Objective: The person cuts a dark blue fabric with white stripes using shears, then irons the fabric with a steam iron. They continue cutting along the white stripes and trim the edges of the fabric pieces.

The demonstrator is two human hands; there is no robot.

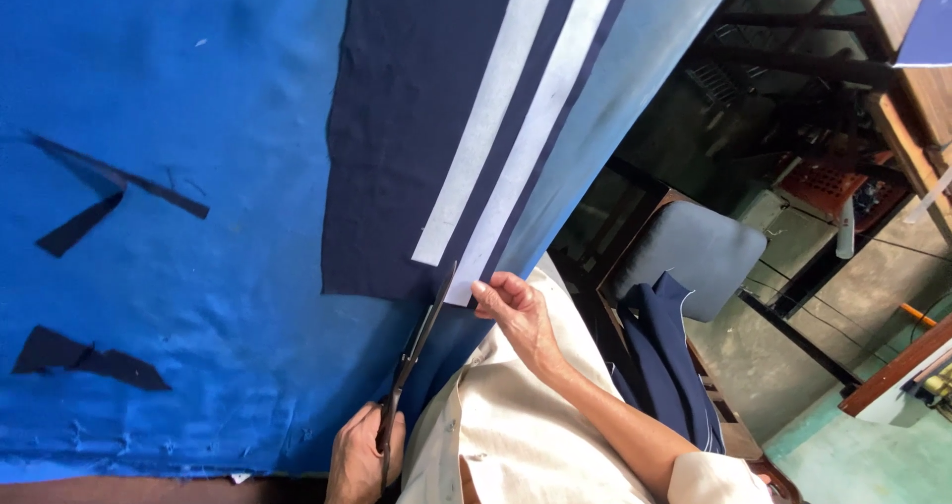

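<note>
On the blue table, hands grip scissors and navy fabric.

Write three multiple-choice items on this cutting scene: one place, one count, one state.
1. Where do the scissors' tips lie?
A. on the chair
B. at the near end of the navy cloth, beside the strips
C. on the loose scraps

2. How many white strips lie on the navy cloth?
A. one
B. two
C. four

3. What state are the scissors in?
A. lying loose on the blue cover
B. hanging from the table edge
C. held by the left hand

Answers:
1 B: the blades reach the cloth's near edge, next to the right hand, which pinches that end.
2 B: two parallel white bands run along the cloth.
3 C: the left hand's fingers close round the handles.
</note>
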